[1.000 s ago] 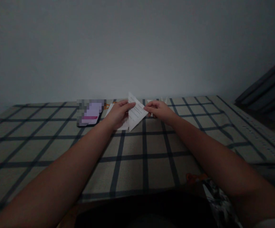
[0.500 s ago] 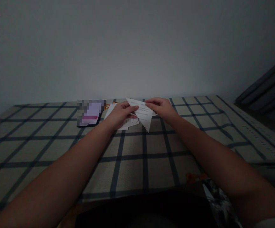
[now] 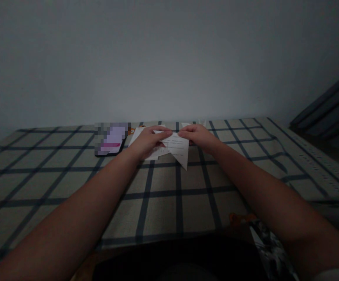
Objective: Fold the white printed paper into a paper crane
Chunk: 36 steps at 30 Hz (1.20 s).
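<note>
Between my two hands is a folded piece of white paper [image 3: 179, 146] with lines of print; one pointed corner hangs down toward me. My left hand [image 3: 149, 139] pinches its left upper edge between thumb and fingers. My right hand [image 3: 198, 136] pinches the upper right edge, the thumbs and fingertips of both hands close together. Beneath and beside my left hand lie white printed sheets [image 3: 134, 136] on the cloth, partly covered by the hand. Some white paper [image 3: 202, 123] shows just behind my right hand; its shape is mostly hidden.
A phone [image 3: 113, 136] with a lit, partly blurred screen lies left of the sheets. The checked tablecloth [image 3: 163, 210] covers the table, which meets a plain wall [image 3: 169, 62]. Dark folded fabric [image 3: 330, 105] stands at the far right.
The hands have come closer together at the paper's upper edge. Its corner now hangs lower, and the left upper point is no longer sticking up.
</note>
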### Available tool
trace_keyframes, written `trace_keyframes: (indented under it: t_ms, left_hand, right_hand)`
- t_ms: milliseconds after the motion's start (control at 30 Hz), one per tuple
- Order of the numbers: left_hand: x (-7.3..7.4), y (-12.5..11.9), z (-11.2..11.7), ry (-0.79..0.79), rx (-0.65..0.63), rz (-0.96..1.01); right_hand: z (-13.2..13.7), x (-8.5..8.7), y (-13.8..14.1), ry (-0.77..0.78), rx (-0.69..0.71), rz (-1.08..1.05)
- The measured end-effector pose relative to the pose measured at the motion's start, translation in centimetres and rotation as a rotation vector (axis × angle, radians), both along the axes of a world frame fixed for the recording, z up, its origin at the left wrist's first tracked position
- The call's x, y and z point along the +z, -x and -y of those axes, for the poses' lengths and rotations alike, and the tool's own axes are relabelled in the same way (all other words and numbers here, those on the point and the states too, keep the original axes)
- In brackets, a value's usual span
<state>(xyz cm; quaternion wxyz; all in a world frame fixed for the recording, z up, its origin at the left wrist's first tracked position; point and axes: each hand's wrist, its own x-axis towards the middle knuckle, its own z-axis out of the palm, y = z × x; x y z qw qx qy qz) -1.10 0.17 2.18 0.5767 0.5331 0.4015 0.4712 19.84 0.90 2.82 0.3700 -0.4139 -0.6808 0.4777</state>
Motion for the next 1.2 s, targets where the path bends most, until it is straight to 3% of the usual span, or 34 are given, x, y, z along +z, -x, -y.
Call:
trace_keyframes:
  t_ms: [300,533,867,1200]
  left_hand:
    - [-0.3,0.2,-0.4,0.053,-0.037,-0.076]
    - [-0.5,0.6,-0.7,0.032,-0.024,-0.097]
    - [-0.1,1.1,-1.0,0.086,-0.012,-0.079]
    - [-0.5,1.9,-1.9,0.04,0.035,-0.112]
  right_hand:
    - [0.1,0.2,0.0,-0.055,-0.047,0.011]
    - [-0.5,-0.3,-0.4,0.039,-0.042,-0.02]
    - [-0.6,0.0,-0.7,0.039,-0.124,-0.06]
    - [-1.1,-0.2,-1.0,0.09,-0.172,-0.2]
